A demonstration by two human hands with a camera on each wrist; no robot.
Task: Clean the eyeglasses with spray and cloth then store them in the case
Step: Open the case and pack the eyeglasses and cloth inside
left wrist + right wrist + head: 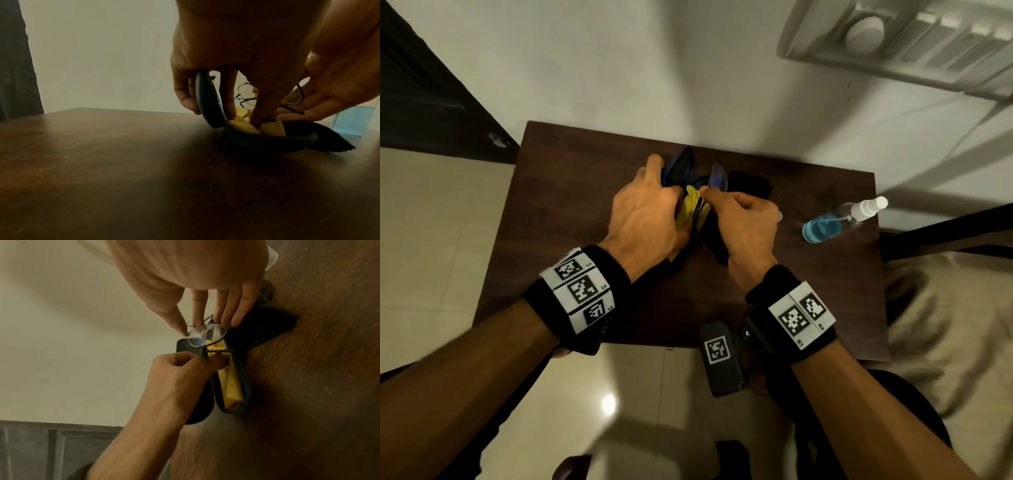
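Observation:
A dark blue eyeglass case (683, 164) stands open on the brown table (571, 212), with a yellow cloth (692, 201) lying in its lower half (287, 142). My left hand (666, 186) grips the raised lid (207, 100) between thumb and forefinger, while its other fingers touch the yellow cloth (244, 127). My right hand (190, 329) pinches the rim of the thin-framed eyeglasses (205, 335) and holds them just above the open case. The spray bottle (835, 219) of blue liquid lies on its side to the right.
A black cloth (750, 181) lies behind and right of the case. The table stands against a white wall, with its right edge just past the bottle. Tiled floor shows to the left and in front. A dark door (421, 89) is at far left.

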